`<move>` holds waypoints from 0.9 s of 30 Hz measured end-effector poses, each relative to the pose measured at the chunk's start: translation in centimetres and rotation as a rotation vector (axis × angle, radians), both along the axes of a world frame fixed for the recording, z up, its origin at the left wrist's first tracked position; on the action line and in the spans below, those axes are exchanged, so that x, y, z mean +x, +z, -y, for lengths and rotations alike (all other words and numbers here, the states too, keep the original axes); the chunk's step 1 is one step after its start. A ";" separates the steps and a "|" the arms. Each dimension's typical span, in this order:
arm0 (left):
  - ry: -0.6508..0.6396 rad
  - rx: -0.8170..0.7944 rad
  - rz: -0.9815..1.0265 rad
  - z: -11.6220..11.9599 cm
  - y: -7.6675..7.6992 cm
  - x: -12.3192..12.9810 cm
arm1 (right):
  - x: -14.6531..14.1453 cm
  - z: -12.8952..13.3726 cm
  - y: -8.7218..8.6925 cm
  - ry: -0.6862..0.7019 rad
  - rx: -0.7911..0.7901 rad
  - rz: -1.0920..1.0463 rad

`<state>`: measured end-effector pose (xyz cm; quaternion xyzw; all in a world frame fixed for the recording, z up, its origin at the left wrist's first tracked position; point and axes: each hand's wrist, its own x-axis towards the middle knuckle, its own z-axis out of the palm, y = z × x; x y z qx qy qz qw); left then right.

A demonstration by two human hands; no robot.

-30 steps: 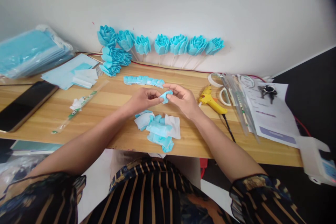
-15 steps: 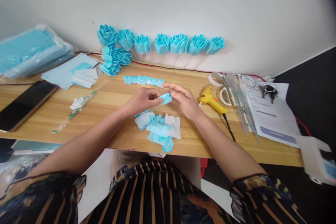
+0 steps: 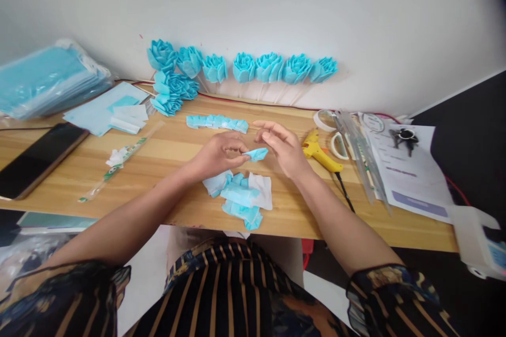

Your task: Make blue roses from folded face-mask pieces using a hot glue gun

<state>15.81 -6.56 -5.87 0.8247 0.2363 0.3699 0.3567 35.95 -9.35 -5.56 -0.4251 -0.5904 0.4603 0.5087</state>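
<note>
My left hand point(image 3: 221, 154) pinches a small folded blue petal point(image 3: 258, 155), apparently of thin non-woven sheet, between thumb and forefinger. Just to its right is my right hand point(image 3: 285, 150), lifted off the petal, its fingers curved and apart with nothing visible in them. Below both hands lies a loose pile of blue and white pieces point(image 3: 241, 192). Beyond them a row of folded blue petals point(image 3: 216, 122) stretches across the table. Against the wall lean several blue flowers point(image 3: 269, 67) on thin white sticks, and more blue flowers point(image 3: 174, 89) are heaped at the left.
On the right lie a yellow glue gun point(image 3: 322, 155), white tape rolls point(image 3: 339, 146), papers point(image 3: 415, 179) and keys point(image 3: 406, 137). A phone point(image 3: 41, 158), a plastic sleeve point(image 3: 114, 168), flat blue sheets point(image 3: 100, 110) and a bagged blue stack point(image 3: 51, 81) are on the left.
My right hand has let go of the petal and moved slightly right. The petal, still in my left hand, has shifted a little right and nearer, and looks flatter.
</note>
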 end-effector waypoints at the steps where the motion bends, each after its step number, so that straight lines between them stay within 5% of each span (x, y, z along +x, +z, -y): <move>1: -0.009 0.031 0.014 -0.1 -0.2 0.0 | 0.1 0.0 0.1 -0.020 0.016 0.027; 9: 0.044 0.061 0.059 -0.3 -0.6 -0.1 | 0.1 0.1 0.1 -0.047 0.074 0.114; 15: 0.134 -0.099 0.054 -0.3 0.0 -0.2 | 0.4 -0.3 -0.4 -0.008 0.053 -0.018; 27: 0.161 -0.313 0.040 -0.6 0.4 -0.5 | -0.1 -0.3 -0.7 -0.025 -0.027 0.063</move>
